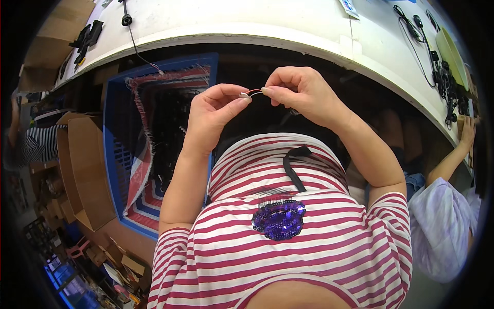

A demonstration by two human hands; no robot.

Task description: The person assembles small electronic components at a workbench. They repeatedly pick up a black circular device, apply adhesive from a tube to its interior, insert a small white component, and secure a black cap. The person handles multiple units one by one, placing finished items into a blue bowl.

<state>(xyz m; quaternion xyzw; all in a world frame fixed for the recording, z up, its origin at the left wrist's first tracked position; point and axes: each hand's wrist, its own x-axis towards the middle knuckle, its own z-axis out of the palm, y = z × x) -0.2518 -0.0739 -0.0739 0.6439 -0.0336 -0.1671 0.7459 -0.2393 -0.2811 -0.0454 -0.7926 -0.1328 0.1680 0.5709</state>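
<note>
Between my two hands, just off the front edge of the table, short thin wires (pixel 254 92), one red and one white, stretch from fingertip to fingertip. My left hand (pixel 215 106) pinches one end between thumb and forefinger, where a small pale piece shows at the tips. With thumb and forefinger pressed together, my right hand (pixel 303 93) grips the other end. What lies inside the right fingers is mostly hidden. Both hands are raised in front of my striped shirt, apart from the table.
A blue plastic crate (pixel 109 139) lined with striped cloth holds dark items at the left. A black cable (pixel 135 49) hangs over the white table's edge (pixel 216 39). Black cables (pixel 443 77) lie by a pale green basin (pixel 453 56). Another person (pixel 442 226) sits at right; cardboard boxes (pixel 90 170) stand left.
</note>
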